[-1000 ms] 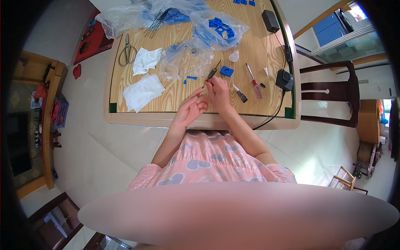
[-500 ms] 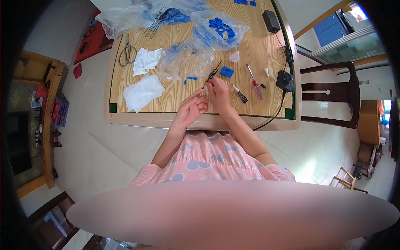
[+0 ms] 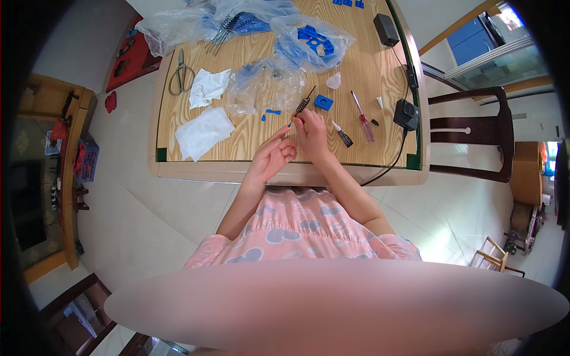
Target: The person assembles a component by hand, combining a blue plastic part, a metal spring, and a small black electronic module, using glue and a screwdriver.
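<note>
My right hand (image 3: 312, 132) is closed in a pinch around the lower end of a black wire spring (image 3: 303, 104), whose coils and straight tip point away from me. Just left of it, my left hand (image 3: 274, 155) is turned palm up. Its index finger stretches toward the spring's lower end, where a tiny blue piece (image 3: 289, 125) shows at the fingertip; its other fingers are loosely bent and apart. Beyond the right hand lies a blue block with a round recess (image 3: 323, 102). A small black glue tube with a white nozzle (image 3: 344, 137) rests to its right.
Left of the hands lie white tissues (image 3: 205, 132) and scissors (image 3: 180, 77). Clear plastic bags (image 3: 261, 89), some with blue parts, and several black springs (image 3: 225, 28) lie farther back. A screwdriver (image 3: 364, 121) and a black adapter with cable (image 3: 406, 115) are at right.
</note>
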The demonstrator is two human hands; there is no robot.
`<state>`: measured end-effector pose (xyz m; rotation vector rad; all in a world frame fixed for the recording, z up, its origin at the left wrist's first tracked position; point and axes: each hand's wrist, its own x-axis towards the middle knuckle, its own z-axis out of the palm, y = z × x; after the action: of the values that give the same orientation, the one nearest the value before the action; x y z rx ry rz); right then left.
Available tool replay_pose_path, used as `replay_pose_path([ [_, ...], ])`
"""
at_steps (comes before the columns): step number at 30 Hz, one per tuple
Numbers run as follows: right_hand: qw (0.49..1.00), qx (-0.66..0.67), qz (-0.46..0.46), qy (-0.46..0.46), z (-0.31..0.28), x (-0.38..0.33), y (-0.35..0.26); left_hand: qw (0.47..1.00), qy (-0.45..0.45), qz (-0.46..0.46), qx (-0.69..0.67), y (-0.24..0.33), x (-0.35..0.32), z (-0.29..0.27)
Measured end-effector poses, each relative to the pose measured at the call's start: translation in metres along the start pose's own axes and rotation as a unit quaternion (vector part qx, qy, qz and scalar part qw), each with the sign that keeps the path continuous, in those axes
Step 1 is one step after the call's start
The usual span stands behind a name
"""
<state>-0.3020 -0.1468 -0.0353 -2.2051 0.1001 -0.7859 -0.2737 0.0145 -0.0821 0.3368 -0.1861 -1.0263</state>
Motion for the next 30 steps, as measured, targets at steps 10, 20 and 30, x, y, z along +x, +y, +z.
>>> replay_pose_path([
  [10, 1.0, 0.004, 0.004, 0.005, 0.0002, 0.0008, -0.0024, 1.0, 0.009, 0.002, 0.007, -0.0001, -0.0006, 0.0016],
  [20, 1.0, 0.01, -0.003, 0.001, -0.0007, -0.0004, -0.0014, 1.0, 0.006, 0.002, 0.012, -0.0005, -0.0004, 0.0007],
  [30, 1.0, 0.002, -0.002, 0.006, 0.0, -0.0012, -0.0018, 1.0, 0.006, 0.006, 0.006, -0.001, -0.0005, -0.0001],
])
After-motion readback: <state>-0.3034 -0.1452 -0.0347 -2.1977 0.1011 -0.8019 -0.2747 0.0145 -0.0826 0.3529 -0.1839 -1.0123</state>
